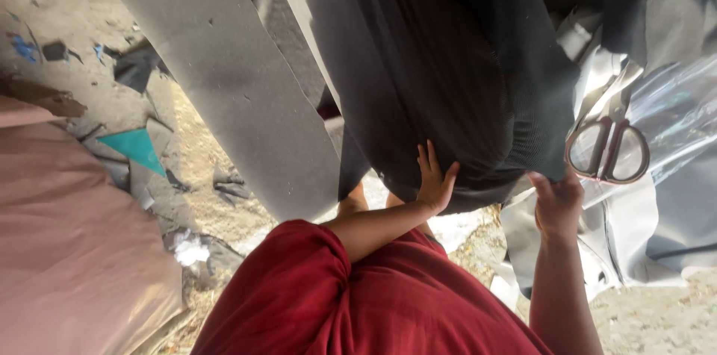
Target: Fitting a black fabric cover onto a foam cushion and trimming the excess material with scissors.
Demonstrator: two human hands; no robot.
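Note:
A large black fabric hangs in a bulging fold in front of me. My left hand lies flat against its lower edge, fingers spread, reaching out of a red sleeve. My right hand pinches the fabric's lower right edge with curled fingers. A pair of scissors with brown-rimmed handles lies just above and to the right of my right hand, on grey sheeting with clear plastic over it.
A long grey foam strip runs diagonally on the left. Pink cloth fills the lower left. A teal scrap, white paper bits and dark offcuts lie on the sandy ground.

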